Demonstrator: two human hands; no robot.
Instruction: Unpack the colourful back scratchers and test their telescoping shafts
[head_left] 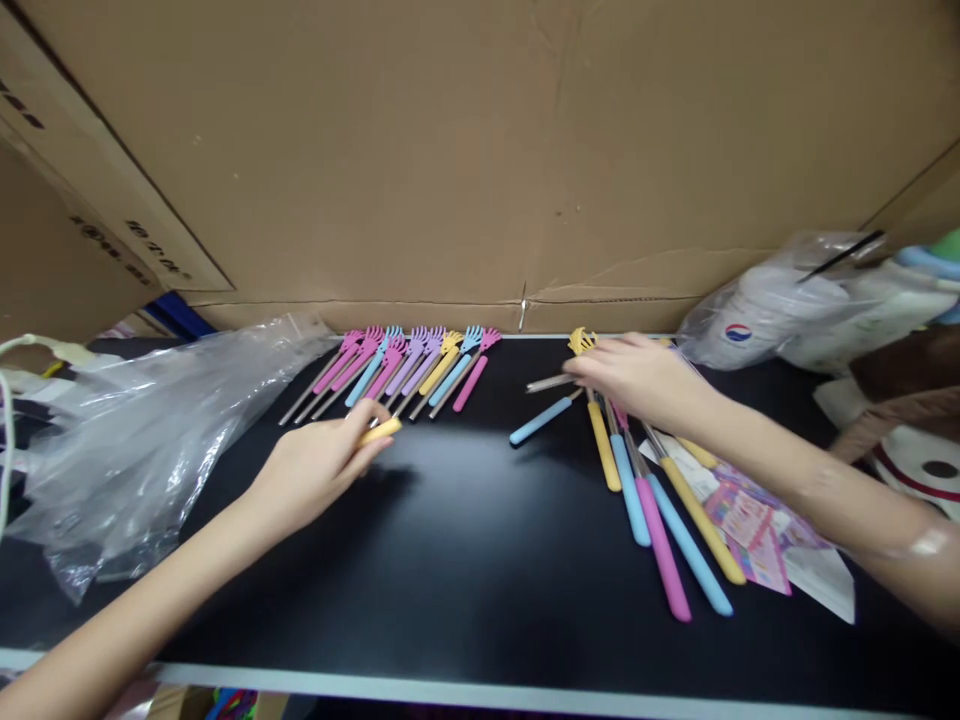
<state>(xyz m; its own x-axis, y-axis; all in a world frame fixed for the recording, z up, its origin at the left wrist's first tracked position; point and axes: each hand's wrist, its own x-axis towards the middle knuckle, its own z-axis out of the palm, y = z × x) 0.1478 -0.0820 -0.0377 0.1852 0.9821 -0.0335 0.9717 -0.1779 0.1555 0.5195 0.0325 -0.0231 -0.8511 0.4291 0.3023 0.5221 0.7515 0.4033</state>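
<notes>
My left hand [322, 462] is closed, with a short yellow handle [381, 432] pinched between thumb and fingers. The rest of that piece is hidden by the hand. Just beyond it lies a slanting row of back scratchers [411, 362] with pink, blue, purple and yellow claw heads and metal rods. At the right, my right hand [626, 375] reaches over a fanned pile of back scratchers [660, 540]. A metal rod [551, 382] sticks out from its fingertips, which look closed on it. A blue handle [541, 420] lies just below, near a yellow claw head [581, 340].
Clear plastic bags [165, 420] spread over the left of the black table [450, 570]. Pink printed packaging [750, 525] lies under the right pile. A bagged white cup [765, 315] stands at the back right. Cardboard [480, 160] walls the back.
</notes>
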